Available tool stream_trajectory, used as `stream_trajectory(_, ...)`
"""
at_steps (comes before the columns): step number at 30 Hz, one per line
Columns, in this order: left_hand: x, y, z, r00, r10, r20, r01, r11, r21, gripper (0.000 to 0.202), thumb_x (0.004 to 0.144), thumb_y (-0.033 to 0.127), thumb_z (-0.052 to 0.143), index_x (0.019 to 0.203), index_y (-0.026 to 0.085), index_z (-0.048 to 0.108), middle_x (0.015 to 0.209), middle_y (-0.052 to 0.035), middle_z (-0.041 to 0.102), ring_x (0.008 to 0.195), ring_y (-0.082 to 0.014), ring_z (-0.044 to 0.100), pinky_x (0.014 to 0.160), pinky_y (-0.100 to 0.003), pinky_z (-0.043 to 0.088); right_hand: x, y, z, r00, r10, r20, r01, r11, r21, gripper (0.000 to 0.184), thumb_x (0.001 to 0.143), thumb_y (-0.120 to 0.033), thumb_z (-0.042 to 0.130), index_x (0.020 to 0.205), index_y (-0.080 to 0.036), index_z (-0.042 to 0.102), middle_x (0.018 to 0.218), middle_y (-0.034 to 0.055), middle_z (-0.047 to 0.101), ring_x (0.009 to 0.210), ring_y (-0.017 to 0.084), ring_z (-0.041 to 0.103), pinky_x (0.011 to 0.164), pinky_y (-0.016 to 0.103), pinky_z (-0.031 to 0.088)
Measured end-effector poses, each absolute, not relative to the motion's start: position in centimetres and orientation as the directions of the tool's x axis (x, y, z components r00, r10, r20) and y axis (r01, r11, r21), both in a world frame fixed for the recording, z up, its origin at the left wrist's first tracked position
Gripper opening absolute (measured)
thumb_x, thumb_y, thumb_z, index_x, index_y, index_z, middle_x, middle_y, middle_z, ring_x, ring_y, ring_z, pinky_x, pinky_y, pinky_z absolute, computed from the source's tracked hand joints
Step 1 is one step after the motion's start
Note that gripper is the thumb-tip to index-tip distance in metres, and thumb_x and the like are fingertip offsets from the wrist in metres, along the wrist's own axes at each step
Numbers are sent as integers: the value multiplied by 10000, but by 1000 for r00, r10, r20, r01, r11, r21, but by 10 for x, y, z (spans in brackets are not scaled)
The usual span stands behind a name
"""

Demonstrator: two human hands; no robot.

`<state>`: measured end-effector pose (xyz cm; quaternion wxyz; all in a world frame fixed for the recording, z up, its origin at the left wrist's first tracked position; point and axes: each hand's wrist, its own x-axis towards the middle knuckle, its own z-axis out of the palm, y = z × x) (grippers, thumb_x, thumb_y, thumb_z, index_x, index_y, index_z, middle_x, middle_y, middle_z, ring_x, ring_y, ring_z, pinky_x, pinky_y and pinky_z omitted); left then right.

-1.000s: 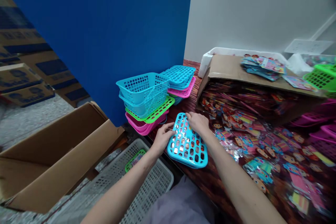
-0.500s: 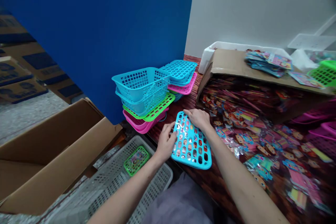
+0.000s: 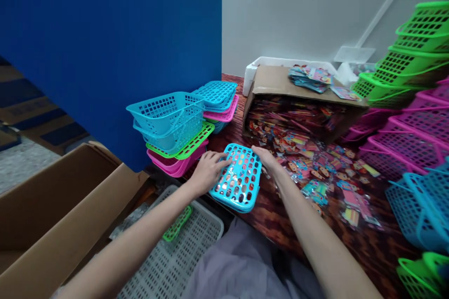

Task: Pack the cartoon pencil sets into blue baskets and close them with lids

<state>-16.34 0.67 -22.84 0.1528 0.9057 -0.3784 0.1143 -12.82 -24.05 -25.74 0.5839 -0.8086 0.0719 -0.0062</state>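
Note:
A light blue lidded plastic basket (image 3: 234,182), its lid full of oval holes, lies in front of me over the table edge. Coloured contents show through the holes, too small to name. My left hand (image 3: 207,172) grips the basket's left side, its fingers reaching onto the lid. At the far right corner, my right hand (image 3: 265,159) is closed on the rim, its fingertips partly hidden. Below my left forearm, a green lidded basket (image 3: 178,224) sits in a grey plastic crate (image 3: 210,219), partly covered by the arm.
Stacked blue baskets (image 3: 164,114) and lids (image 3: 215,92) stand against the blue partition. A cardboard box (image 3: 270,79) on its side spills bagged doll-faced items (image 3: 315,168). Pink baskets (image 3: 417,126), green baskets (image 3: 410,67) and blue baskets (image 3: 421,205) line the right. An open carton (image 3: 70,215) is at left.
My view has turned right, bringing the basket stacks there into sight. The blue basket has turned between my hands, and my left fingers now extend further over its lid.

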Motion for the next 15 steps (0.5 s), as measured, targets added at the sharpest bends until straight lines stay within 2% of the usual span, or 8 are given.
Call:
stream_trajectory(2,-153,6,-218,634,-732,251,-772,-622,136,434,904,111,458,1266,264,642,1321,-87,601,1156,-271,518,1006,-470,383,-141,-246,-267,983,-158,-90,-121,-196,-973,466,783,-640,543,676,-192,616,612,36,672,592,195,624,577,302,493)
stream_trajectory(4,-150,-4,-209,636,-754,165,-772,-628,103,392,885,142,506,1226,246,668,1275,-104,631,1160,-295,526,1003,-471,381,-150,-247,-275,972,-217,-89,-114,-105,-988,505,744,-701,537,665,-204,577,587,17,644,581,187,601,559,294,472)
stream_trajectory(7,-167,-31,-204,698,-710,93,-716,-695,75,338,876,289,582,1126,97,704,1143,-219,664,1133,-383,548,974,-511,399,-158,-243,-284,947,-312,-70,-77,-10,-997,539,699,-757,530,664,-219,534,572,-11,608,600,180,574,563,283,444)
stream_trajectory(9,-186,-50,-208,748,-655,109,-663,-745,77,524,909,435,544,1206,14,644,1200,-301,612,1190,-446,515,975,-559,394,-161,-241,-287,939,-339,-65,-56,38,-998,541,689,-760,538,668,-220,533,578,-16,606,622,181,576,577,283,445)
stream_trajectory(10,-196,-58,-210,780,-614,121,-625,-775,92,651,904,532,533,1306,21,576,1286,-316,558,1242,-476,473,984,-593,379,-162,-241,-288,938,-339,-68,-50,62,-997,536,686,-754,548,671,-218,538,588,-15,613,628,182,579,585,285,451)
stream_trajectory(12,-213,-69,-216,829,-541,141,-557,-820,128,864,813,673,597,1470,141,420,1469,-287,403,1344,-540,335,1007,-685,304,-164,-244,-288,945,-318,-83,-49,112,-992,522,676,-734,580,685,-212,562,618,-5,640,638,186,595,603,293,471)
stream_trajectory(13,-220,-73,-219,841,-522,144,-540,-831,137,924,759,684,658,1503,217,370,1530,-255,329,1373,-566,264,1010,-726,259,-166,-246,-288,950,-298,-92,-53,136,-989,513,670,-719,600,700,-207,582,641,3,659,649,190,607,616,299,483)
stream_trajectory(15,-229,-76,-223,838,-526,142,-543,-830,127,921,727,585,745,1509,306,346,1592,-205,228,1396,-593,168,1012,-772,186,-169,-251,-287,962,-253,-104,-59,177,-982,494,667,-683,635,752,-196,636,711,26,704,696,205,640,655,316,510)
